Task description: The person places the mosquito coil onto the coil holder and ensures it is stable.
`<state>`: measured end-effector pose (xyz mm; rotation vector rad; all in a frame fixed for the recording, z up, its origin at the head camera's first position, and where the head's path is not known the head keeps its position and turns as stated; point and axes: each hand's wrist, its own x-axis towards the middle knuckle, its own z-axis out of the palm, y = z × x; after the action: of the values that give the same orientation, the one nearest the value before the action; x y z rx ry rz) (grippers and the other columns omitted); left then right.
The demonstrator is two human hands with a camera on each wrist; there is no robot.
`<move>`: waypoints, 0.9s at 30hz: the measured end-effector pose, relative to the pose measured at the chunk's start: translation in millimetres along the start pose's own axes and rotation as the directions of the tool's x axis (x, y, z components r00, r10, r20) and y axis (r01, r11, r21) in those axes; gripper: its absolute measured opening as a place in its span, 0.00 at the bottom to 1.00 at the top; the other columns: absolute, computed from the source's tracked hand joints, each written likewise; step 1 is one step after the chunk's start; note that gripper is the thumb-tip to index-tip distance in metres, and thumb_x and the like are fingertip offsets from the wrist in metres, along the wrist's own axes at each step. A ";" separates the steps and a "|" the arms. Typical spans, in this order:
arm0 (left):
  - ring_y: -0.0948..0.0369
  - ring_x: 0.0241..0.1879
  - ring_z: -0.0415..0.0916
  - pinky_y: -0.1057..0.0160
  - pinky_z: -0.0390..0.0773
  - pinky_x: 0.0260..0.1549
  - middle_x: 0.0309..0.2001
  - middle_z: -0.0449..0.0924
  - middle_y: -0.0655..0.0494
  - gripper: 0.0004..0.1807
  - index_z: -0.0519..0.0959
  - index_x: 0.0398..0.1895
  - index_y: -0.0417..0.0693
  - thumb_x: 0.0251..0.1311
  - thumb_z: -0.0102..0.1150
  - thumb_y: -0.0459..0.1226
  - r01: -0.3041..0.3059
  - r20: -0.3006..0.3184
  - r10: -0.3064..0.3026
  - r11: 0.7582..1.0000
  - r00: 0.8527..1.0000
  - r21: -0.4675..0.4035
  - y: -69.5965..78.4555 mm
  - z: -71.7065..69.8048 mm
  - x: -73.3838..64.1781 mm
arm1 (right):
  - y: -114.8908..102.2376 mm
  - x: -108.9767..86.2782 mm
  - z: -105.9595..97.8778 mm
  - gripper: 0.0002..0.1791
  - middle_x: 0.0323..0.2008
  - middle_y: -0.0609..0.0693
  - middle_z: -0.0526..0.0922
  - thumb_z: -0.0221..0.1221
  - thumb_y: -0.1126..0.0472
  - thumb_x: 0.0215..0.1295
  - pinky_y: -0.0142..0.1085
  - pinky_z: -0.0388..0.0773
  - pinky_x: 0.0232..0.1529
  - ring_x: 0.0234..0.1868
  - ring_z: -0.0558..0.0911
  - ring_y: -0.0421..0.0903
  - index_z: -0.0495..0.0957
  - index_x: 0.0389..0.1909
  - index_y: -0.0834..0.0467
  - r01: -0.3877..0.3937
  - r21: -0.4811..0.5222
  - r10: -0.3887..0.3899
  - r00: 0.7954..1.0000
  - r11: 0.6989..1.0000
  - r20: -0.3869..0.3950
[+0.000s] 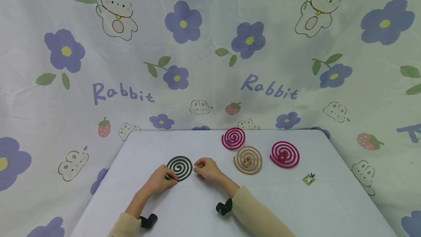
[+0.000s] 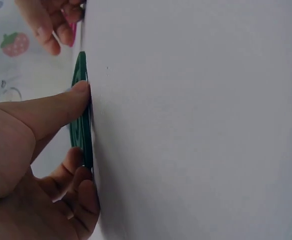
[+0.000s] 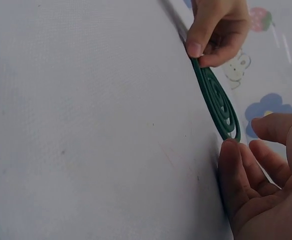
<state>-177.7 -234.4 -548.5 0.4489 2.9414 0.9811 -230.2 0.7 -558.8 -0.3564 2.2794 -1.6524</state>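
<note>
A dark green mosquito coil (image 1: 179, 168) lies flat, close over the white tabletop, left of the table's middle. At its near left edge my left hand (image 1: 161, 180) pinches the rim; the left wrist view shows the thumb (image 2: 79, 95) on top and curled fingers at the edge. My right hand (image 1: 208, 169) is beside the coil's right edge. In the right wrist view, its forefinger (image 3: 230, 160) is right at the coil's end, while the thumb stands lifted away with a gap between them.
Farther right lie a tan coil (image 1: 239, 160), a magenta coil (image 1: 224, 140) behind it and another magenta coil (image 1: 272, 158). A small olive square piece (image 1: 306, 182) with dark prongs sits near the right side. A rabbit-print curtain (image 1: 210, 54) hangs behind the table.
</note>
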 end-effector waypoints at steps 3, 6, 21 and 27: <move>0.59 0.31 0.67 0.64 0.68 0.30 0.32 0.70 0.57 0.06 0.85 0.25 0.55 0.49 0.74 0.35 0.003 0.016 -0.002 1.000 1.000 -0.019 4.2 2.2 -3.7 | 1.6 1.8 -0.1 0.09 0.25 0.47 0.80 0.65 0.66 0.59 0.31 0.75 0.22 0.22 0.77 0.41 0.80 0.41 0.61 0.002 -0.006 -0.002 1.000 1.000 -0.008; 0.59 0.31 0.67 0.65 0.69 0.30 0.32 0.70 0.57 0.06 0.85 0.25 0.56 0.50 0.73 0.36 0.008 0.033 -0.007 1.000 0.999 -0.017 5.8 3.6 -6.6 | 4.6 4.0 0.6 0.12 0.25 0.46 0.80 0.67 0.65 0.57 0.30 0.75 0.22 0.22 0.76 0.40 0.81 0.43 0.61 0.015 -0.022 -0.015 1.000 1.000 -0.007; 0.50 0.42 0.75 0.52 0.76 0.41 0.41 0.77 0.48 0.12 0.83 0.37 0.45 0.52 0.73 0.40 0.151 -0.214 -0.170 0.983 0.962 -0.103 -3.7 -6.0 -0.9 | 12.9 6.0 12.4 0.25 0.22 0.40 0.73 0.73 0.51 0.50 0.32 0.67 0.27 0.23 0.70 0.37 0.82 0.48 0.58 0.070 -0.320 -0.110 0.988 0.945 -0.109; 0.46 0.46 0.73 0.46 0.74 0.44 0.47 0.75 0.40 0.22 0.81 0.47 0.40 0.53 0.72 0.44 0.228 -0.245 -0.231 0.973 0.941 -0.044 -14.1 -2.5 3.4 | 7.7 5.5 15.3 0.31 0.20 0.38 0.72 0.74 0.44 0.46 0.32 0.66 0.26 0.22 0.69 0.37 0.82 0.48 0.57 0.075 -0.422 -0.146 0.980 0.903 -0.138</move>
<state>-184.9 -245.6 -554.5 -0.0247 3.1043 1.1006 -229.6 -12.4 -571.1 -0.4651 2.7877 -1.2699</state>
